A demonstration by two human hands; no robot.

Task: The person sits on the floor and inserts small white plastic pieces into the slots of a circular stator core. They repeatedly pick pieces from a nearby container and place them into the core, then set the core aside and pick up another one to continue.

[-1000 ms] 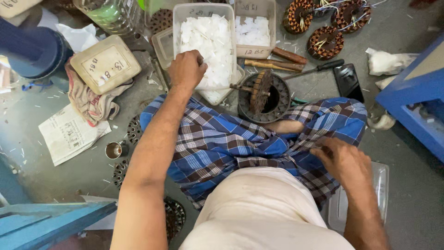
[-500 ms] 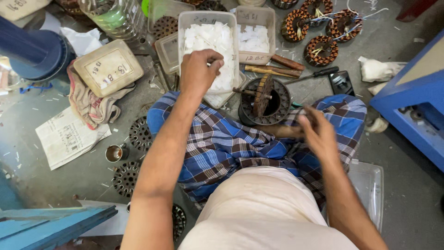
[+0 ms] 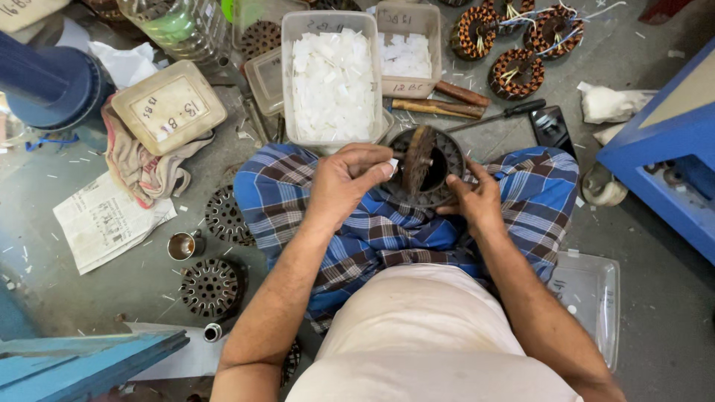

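A: Stator core [image 3: 424,167] sits on the lap, just near of the tub of white slips [image 3: 333,82]. Left hand [image 3: 346,182] pinches one white slip [image 3: 392,164] at the core's left edge; right hand [image 3: 473,201] grips the rim.

B: I'd keep the core steady and feed the slip straight into its slot.

A: Labels: handwritten square tag on the beige lidded box [image 3: 167,106], far left; marker scrawl on the second tub [image 3: 406,52], far centre; printed sheet [image 3: 108,219] on the floor, left.

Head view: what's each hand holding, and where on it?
Left hand pinches a small white paper slip by one end at its fingertips. Right hand grips the round dark stator core by its lower right rim, on the lap.
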